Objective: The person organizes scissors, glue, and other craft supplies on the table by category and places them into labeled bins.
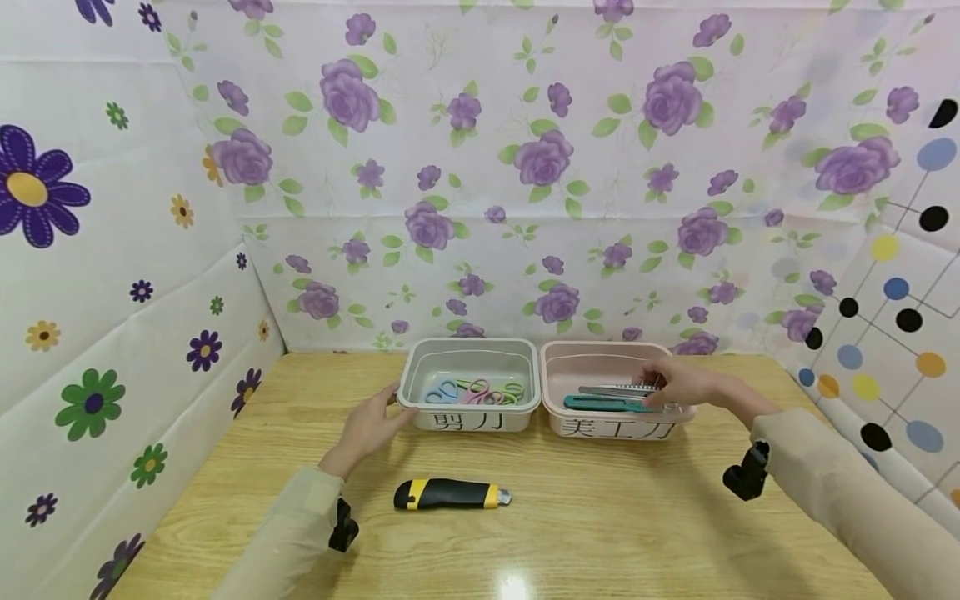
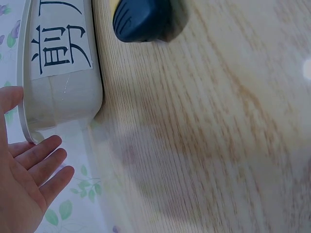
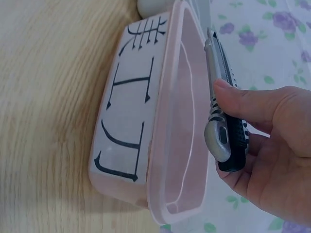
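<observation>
My right hand reaches over the pink bin. It pinches a silver-and-black utility knife between thumb and fingers, with the tip pointing away from the palm. A teal utility knife shows in the pink bin below that hand. My left hand touches the left front corner of the grey bin, thumb at the rim and other fingers extended beside it. Several small scissors with blue, pink and green handles lie inside the grey bin.
A black-and-yellow utility knife lies on the wooden table, in front of the grey bin. Both bins stand side by side with lettered labels on their fronts. Flowered cloth hangs behind and at the left; dotted cloth hangs at the right.
</observation>
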A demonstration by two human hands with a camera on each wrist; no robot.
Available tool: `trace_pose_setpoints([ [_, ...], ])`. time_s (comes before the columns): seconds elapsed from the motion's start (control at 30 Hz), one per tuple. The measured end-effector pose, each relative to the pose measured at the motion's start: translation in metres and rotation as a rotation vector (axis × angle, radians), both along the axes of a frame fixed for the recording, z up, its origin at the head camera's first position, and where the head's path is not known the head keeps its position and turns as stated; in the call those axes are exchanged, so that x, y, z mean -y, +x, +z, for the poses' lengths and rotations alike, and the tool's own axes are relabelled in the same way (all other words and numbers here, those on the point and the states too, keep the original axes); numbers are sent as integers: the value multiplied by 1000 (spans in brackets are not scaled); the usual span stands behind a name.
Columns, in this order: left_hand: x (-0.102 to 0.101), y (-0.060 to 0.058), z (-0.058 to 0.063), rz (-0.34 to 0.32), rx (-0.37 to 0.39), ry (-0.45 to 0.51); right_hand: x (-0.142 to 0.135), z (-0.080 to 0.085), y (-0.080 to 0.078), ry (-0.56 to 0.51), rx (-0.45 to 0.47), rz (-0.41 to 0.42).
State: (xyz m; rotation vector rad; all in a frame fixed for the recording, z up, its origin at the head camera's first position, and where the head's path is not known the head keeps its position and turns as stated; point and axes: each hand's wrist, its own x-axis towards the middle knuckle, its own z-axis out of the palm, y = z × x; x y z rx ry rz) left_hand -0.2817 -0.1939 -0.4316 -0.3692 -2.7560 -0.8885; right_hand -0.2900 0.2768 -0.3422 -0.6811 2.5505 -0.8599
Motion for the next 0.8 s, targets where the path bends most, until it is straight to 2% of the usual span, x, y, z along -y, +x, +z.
trace_pose_setpoints([
  [0.27, 2, -4, -1, 13, 52, -24, -5, -5, -9, -15, -12, -29],
  [0.53, 1, -2, 0, 8, 53, -21, -6, -13, -18, -30, -18, -33],
  [0.8, 1, -2, 1, 2, 44, -12, -1, -19, -21, -35, -77, -6],
])
